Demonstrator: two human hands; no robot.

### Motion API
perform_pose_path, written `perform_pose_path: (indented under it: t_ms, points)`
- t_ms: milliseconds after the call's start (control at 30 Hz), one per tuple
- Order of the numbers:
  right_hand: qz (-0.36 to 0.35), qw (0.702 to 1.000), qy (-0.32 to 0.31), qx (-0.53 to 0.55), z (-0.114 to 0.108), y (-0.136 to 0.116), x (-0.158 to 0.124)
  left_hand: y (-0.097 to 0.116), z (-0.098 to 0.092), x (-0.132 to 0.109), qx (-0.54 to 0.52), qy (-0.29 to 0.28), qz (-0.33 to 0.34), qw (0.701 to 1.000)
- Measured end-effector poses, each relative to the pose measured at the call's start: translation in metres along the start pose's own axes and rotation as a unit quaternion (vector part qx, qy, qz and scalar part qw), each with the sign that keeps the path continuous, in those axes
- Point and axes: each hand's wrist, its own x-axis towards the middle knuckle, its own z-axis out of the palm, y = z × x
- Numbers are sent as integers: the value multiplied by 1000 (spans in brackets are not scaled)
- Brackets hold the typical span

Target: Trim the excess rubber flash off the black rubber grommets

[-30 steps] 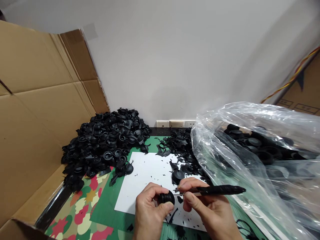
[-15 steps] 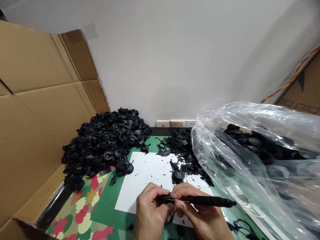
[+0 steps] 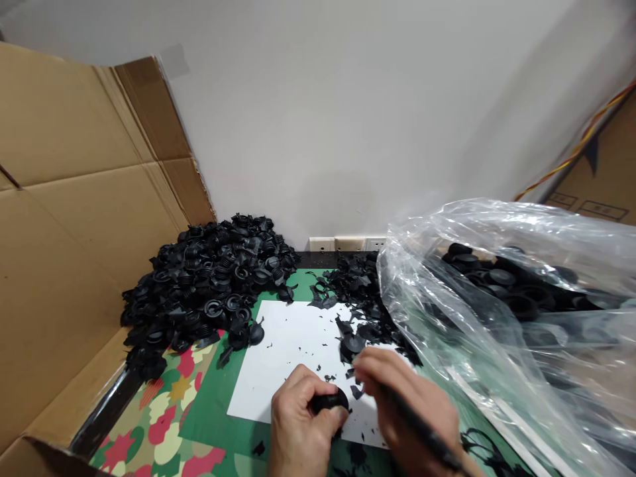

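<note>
My left hand (image 3: 298, 424) is closed, pinching a round black rubber plug (image 3: 332, 400) between thumb and fingers over the near part of the white paper (image 3: 268, 371). To the right, my right hand (image 3: 415, 404) is wrapped round a slim black-handled tool (image 3: 422, 429), its handle slanting down toward me; motion blurs the hand and the tool's tip is hidden. Another black rubber piece (image 3: 352, 346) lies just beyond my right hand. Small black scraps (image 3: 356, 392) are scattered on the paper between the hands.
A large heap of ribbed black rubber plugs (image 3: 213, 271) stands at left beside a cardboard box (image 3: 89, 152). Black trimmings (image 3: 360, 281) are piled at the back, near wall sockets (image 3: 348, 244). At right, a clear plastic bag (image 3: 422, 265) holds more black parts. Green mat (image 3: 213, 404) underneath.
My right hand has pulled the tool away from the rubber plug, moving right and turning so the handle points toward me. My left hand still holds the plug, now seen more fully.
</note>
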Motion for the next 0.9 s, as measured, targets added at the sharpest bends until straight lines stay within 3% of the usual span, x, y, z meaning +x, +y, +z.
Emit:
perform_pose_path:
  t_ms: [133,233,500,667,900]
  points:
    - [190,980,58,24,-12,8,6,2,0,2,-23,22,-11,999]
    - [259,964,29,55,-13,10,4,4,0,4,-35,29,-13,999]
    - [299,937,-3,183,-5,6,-5,8,2,5,-59,45,-21,997]
    - [329,912,-19,244,-6,2,-1,4,1,8,-127,43,-45,990]
    - [281,938,-49,199,-7,1,5,5,0,10,-175,48,-97,979]
